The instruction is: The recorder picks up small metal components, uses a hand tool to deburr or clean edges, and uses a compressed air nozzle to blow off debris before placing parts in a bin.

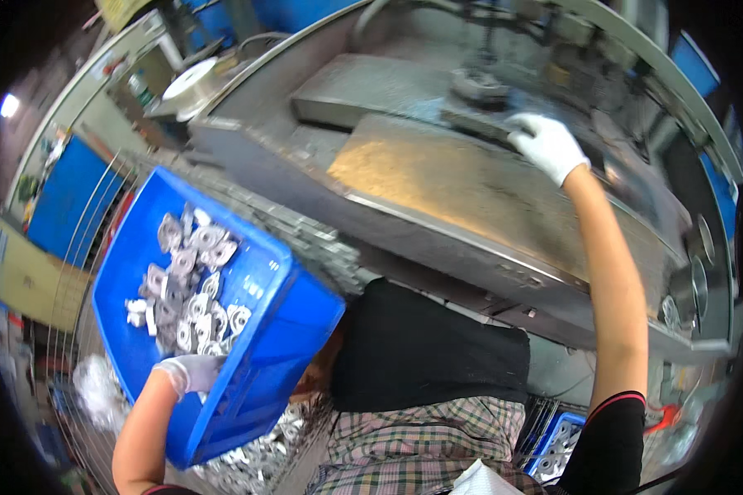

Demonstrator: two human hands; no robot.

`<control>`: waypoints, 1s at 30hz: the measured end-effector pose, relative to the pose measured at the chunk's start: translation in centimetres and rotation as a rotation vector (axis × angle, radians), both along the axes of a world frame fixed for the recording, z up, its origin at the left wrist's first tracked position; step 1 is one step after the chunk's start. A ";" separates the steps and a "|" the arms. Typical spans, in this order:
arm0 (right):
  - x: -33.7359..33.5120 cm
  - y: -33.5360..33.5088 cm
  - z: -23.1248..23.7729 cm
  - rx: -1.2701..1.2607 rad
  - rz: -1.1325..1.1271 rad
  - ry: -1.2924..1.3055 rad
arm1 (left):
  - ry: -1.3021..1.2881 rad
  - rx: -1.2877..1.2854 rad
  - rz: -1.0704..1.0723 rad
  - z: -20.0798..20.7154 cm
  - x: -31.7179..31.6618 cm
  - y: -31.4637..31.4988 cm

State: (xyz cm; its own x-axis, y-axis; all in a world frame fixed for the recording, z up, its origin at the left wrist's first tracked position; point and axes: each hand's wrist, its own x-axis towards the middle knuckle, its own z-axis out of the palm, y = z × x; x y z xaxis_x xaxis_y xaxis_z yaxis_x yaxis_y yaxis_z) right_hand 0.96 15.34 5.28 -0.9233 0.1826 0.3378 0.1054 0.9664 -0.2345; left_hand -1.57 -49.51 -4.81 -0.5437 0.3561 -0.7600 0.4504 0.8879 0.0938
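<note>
Metal parts (183,264): loose heap inside blue bin (285,338), person's left side. Heap's long axis runs from beside left hand (194,373) toward bin's far end. Left hand nearer, inside near wall; fingers partly hidden, grip cannot be told. Right hand (546,147) well apart, beside right end of dark block (480,124); fingers loosely curled, contact unclear.

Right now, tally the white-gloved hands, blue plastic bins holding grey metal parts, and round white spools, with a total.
White-gloved hands: 2 (left hand, right hand)
Blue plastic bins holding grey metal parts: 2 (large bin, small bin)
Round white spool: 1
Total: 5
</note>
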 end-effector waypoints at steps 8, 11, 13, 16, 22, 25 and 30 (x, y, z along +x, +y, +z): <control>-12.3 9.3 -3.4 0.057 -0.062 0.051 | -0.044 -0.213 -0.172 -3.1 2.7 1.4; -14.6 13.4 -4.1 0.051 -0.099 -0.005 | -0.211 -0.116 -0.120 1.1 2.6 5.5; -15.8 13.6 -4.4 0.065 -0.099 -0.012 | -0.221 -0.138 -0.125 0.9 3.1 5.3; -16.2 13.1 -4.4 0.075 -0.099 -0.067 | -0.240 -0.168 -0.155 -2.5 3.8 4.2; -11.4 13.7 -3.7 0.069 -0.053 0.168 | -0.185 -0.003 0.102 -2.5 4.3 3.5; -6.9 11.4 -4.0 0.066 0.050 0.195 | -0.237 0.029 0.200 -3.7 4.8 1.4; 5.3 6.3 -4.0 -0.081 -0.007 0.090 | -0.324 -0.199 -0.139 2.3 -0.2 2.9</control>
